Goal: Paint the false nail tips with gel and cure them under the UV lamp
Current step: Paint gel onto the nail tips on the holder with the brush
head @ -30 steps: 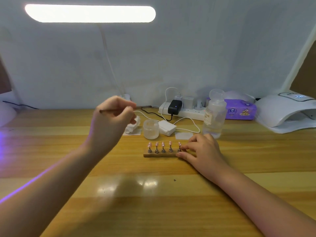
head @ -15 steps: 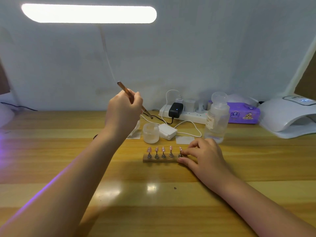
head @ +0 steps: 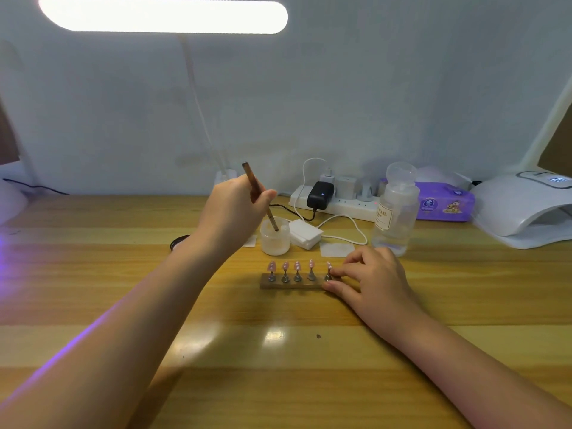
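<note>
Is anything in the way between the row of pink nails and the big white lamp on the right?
Nothing visible blocks it. The wooden strip of pink false nail tips sits left of the white UV lamp, with bare wooden table between. The right hand holds the strip's near end; the clear plastic bottle stands behind that path.

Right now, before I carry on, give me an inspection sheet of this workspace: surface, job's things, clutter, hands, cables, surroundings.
Surface: wooden table, glare patches near the front.
Job's things: five pink nail tips upright on a wooden holder; brush with its tip in the small jar; white UV lamp at far right.
Clutter: clear bottle, white pads, purple wipes pack.
Hands: left hand grips the brush; right hand pinches the holder's right end.
Cables: power strip with black adapter; white cable loops across the table.
Surroundings: pale wall, lit desk light overhead.
</note>
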